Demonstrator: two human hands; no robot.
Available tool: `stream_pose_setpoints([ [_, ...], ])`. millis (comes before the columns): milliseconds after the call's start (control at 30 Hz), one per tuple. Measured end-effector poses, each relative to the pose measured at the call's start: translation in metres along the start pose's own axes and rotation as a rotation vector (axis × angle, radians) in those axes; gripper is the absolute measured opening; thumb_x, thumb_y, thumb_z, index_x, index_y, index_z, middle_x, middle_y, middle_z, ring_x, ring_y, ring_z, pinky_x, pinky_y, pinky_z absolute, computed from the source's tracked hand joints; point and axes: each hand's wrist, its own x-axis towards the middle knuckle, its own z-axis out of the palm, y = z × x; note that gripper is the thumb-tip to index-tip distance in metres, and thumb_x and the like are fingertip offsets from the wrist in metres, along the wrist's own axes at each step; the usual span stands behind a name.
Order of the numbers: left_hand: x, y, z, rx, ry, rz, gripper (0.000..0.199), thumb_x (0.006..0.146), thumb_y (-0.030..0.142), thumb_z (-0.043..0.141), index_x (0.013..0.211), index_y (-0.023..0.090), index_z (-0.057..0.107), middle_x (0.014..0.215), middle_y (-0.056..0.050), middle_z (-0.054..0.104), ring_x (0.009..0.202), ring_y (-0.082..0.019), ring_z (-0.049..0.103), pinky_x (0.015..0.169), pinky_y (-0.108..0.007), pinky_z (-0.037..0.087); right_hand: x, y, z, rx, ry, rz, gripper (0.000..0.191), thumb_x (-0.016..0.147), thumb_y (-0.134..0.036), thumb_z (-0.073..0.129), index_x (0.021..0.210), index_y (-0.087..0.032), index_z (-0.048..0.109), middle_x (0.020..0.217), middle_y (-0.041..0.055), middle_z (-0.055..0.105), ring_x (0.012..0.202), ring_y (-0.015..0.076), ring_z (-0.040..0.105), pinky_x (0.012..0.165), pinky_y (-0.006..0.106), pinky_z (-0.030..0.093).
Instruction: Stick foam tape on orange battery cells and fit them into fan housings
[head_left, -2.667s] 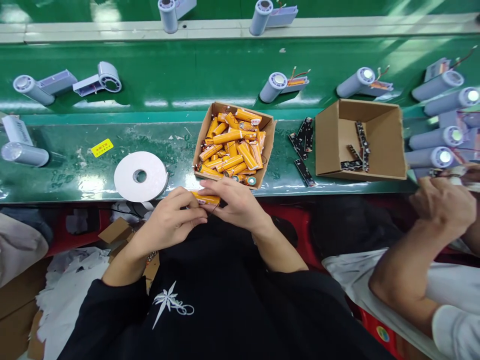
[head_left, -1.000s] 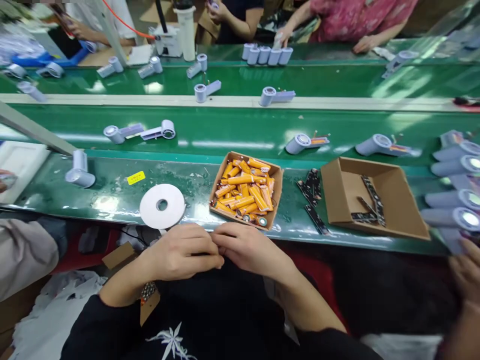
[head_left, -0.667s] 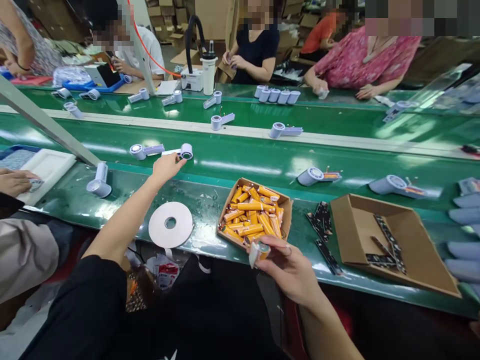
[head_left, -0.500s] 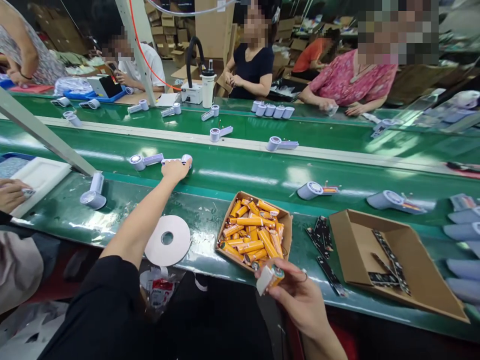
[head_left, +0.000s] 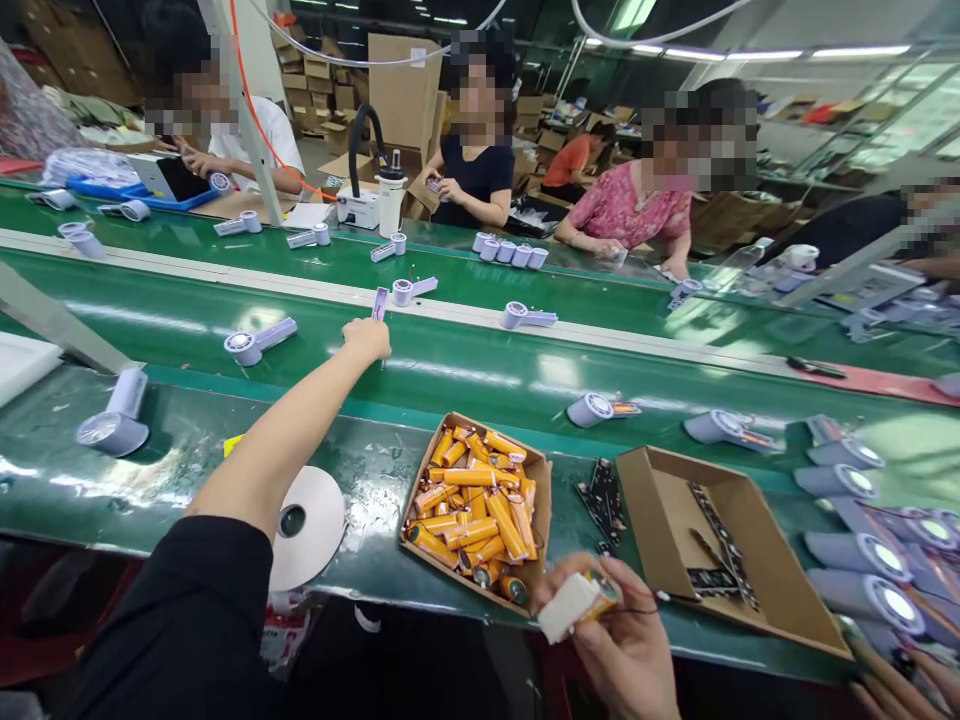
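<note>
Orange wrapping covers the battery (head_left: 602, 600) that our right hand (head_left: 628, 640) pinches between thumb and fingers, near the cardboard box (head_left: 538, 470) of loose batteries (head_left: 472, 505) on the surface (head_left: 375, 480); a white pad (head_left: 568, 608) is on it. Our left hand (head_left: 367, 340) reaches over the green belt (head_left: 480, 345), closed around a lilac fan (head_left: 380, 304), whose slim end sticks up past it; we cannot see the rest. Half a second ago this fan lay just beside a second fan (head_left: 260, 341); now it is well apart from that one and turned, while our right hand keeps its grip.
</note>
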Motion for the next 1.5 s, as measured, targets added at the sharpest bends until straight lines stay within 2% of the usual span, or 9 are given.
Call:
stream_pose_setpoints([
  [167, -0.001, 0.004, 0.005, 0.009, -0.009, 0.097, 0.063, 0.102, 0.055, 0.065, 0.148, 0.013, 0.061, 0.149, -0.023, 0.062, 0.135, -0.038, 0.062, 0.112, -0.060, 0.052, 0.005, 0.009, 0.013, 0.022, -0.040, -0.025, 0.037, 0.096, -0.051, 0.081, 0.130, -0.058, 0.070, 0.095, 0.0029, 0.075, 0.084, 0.0265, 0.079, 0.068, 0.043, 0.069],
  [333, -0.007, 0.017, 0.027, 0.003, -0.111, 0.487, 0.033, 0.081, 0.036, 0.083, 0.112, 0.026, 0.081, 0.142, -0.013, 0.071, 0.137, -0.035, 0.059, 0.112, -0.046, 0.052, 0.028, 0.008, 0.001, -0.110, 0.036, -0.129, 0.035, 0.089, -0.054, 0.089, 0.118, -0.046, 0.071, 0.089, 0.0015, 0.075, 0.079, 0.0251, 0.078, 0.070, 0.042, 0.069],
  [500, 0.008, 0.018, 0.029, -0.063, -0.174, 0.686, 0.011, 0.075, 0.036, 0.082, 0.085, 0.032, 0.083, 0.136, 0.004, 0.077, 0.124, -0.025, 0.068, 0.097, -0.026, 0.052, 0.156, 0.014, 0.007, -0.438, 0.104, -0.254, 0.047, 0.076, -0.049, 0.098, 0.112, -0.027, 0.076, 0.105, 0.0071, 0.079, 0.088, 0.0242, 0.077, 0.076, 0.036, 0.067],
  [633, 0.016, 0.015, 0.031, -0.152, -0.118, 0.681, 0.023, 0.085, 0.047, 0.075, 0.101, 0.035, 0.086, 0.129, 0.005, 0.080, 0.118, -0.021, 0.072, 0.090, -0.022, 0.050, 0.274, 0.042, 0.047, -0.665, -0.207, -0.142, 0.048, 0.083, -0.043, 0.085, 0.124, -0.019, 0.075, 0.101, 0.0071, 0.081, 0.088, 0.0230, 0.078, 0.088, 0.038, 0.066],
  [733, 0.016, 0.017, 0.043, -0.220, -0.037, 0.642, 0.035, 0.094, 0.052, 0.066, 0.119, 0.036, 0.084, 0.127, 0.002, 0.081, 0.122, -0.023, 0.071, 0.094, -0.024, 0.051, 0.317, 0.067, 0.067, -0.961, -0.391, -0.093, 0.046, 0.087, -0.032, 0.080, 0.130, -0.014, 0.073, 0.098, 0.0079, 0.082, 0.085, 0.0212, 0.077, 0.086, 0.034, 0.063],
  [1000, 0.016, 0.036, 0.057, -0.313, 0.018, 0.620, 0.028, 0.096, 0.050, 0.068, 0.115, 0.038, 0.086, 0.121, 0.000, 0.083, 0.120, -0.026, 0.072, 0.097, -0.028, 0.052, 0.322, 0.084, 0.061, -1.327, -0.534, -0.040, 0.042, 0.094, -0.028, 0.082, 0.134, -0.018, 0.073, 0.102, 0.0086, 0.083, 0.092, 0.0225, 0.077, 0.086, 0.029, 0.056],
  [1267, 0.006, 0.053, 0.059, -0.337, 0.016, 0.549, 0.025, 0.101, 0.042, 0.061, 0.105, 0.029, 0.081, 0.112, -0.003, 0.082, 0.109, -0.025, 0.073, 0.094, -0.031, 0.052, 0.319, 0.088, 0.074, -1.630, -0.758, 0.069, 0.040, 0.105, -0.040, 0.070, 0.143, -0.026, 0.073, 0.119, 0.0140, 0.083, 0.110, 0.0336, 0.078, 0.096, 0.038, 0.056],
  [1400, -0.005, 0.068, 0.044, -0.353, 0.011, 0.514, 0.020, 0.100, 0.033, 0.062, 0.103, 0.024, 0.079, 0.112, -0.006, 0.080, 0.109, -0.025, 0.072, 0.101, -0.034, 0.053, 0.327, 0.075, 0.095, -1.678, -0.835, 0.119, 0.039, 0.102, -0.041, 0.076, 0.132, -0.017, 0.079, 0.121, 0.0206, 0.082, 0.114, 0.0390, 0.077, 0.098, 0.043, 0.058],
  [1500, -0.038, 0.069, 0.022, -0.378, 0.060, 0.493, 0.025, 0.102, 0.027, 0.060, 0.120, 0.018, 0.074, 0.130, -0.012, 0.076, 0.125, -0.026, 0.067, 0.120, -0.040, 0.045, 0.313, 0.043, 0.094, -1.653, -0.831, 0.115, 0.042, 0.104, -0.037, 0.073, 0.142, -0.020, 0.075, 0.126, 0.0161, 0.082, 0.115, 0.0347, 0.077, 0.101, 0.041, 0.057],
])
